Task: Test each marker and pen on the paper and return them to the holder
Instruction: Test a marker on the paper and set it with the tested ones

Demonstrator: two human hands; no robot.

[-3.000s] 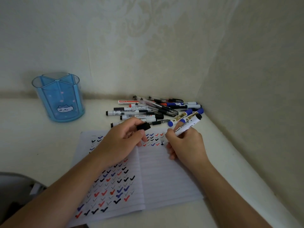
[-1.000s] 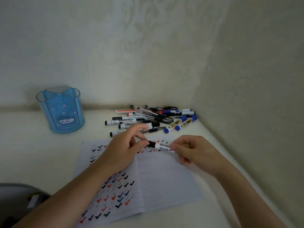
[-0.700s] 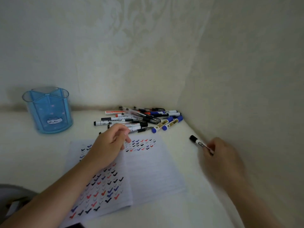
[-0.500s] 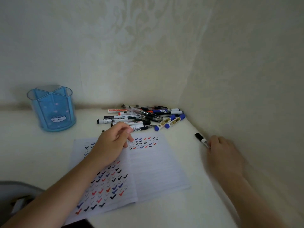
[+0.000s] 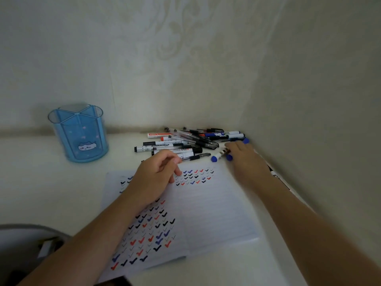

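Note:
An open lined notebook [image 5: 216, 209] with rows of red, blue and black ticks lies on the white desk. My left hand [image 5: 154, 178] rests on its left page, fingers loosely curled, holding nothing. My right hand [image 5: 245, 159] reaches with extended fingers over two blue-capped markers [image 5: 214, 159] at the right end of the pile of pens and markers [image 5: 179, 144]; it covers most of their barrels. A black-capped whiteboard marker [image 5: 275, 175] lies alone along the right wall, partly behind my right forearm. The blue translucent holder [image 5: 68, 141] stands at the back left with nothing showing in it.
Walls close the desk at the back and on the right, forming a corner behind the pile. A grey object [image 5: 22, 234] sits at the lower left edge. Bare desk lies between the holder and the notebook.
My right hand capped the black marker, carried it right and laid it by the wall, then swung back left onto the blue-capped markers. My left hand stayed on the notebook.

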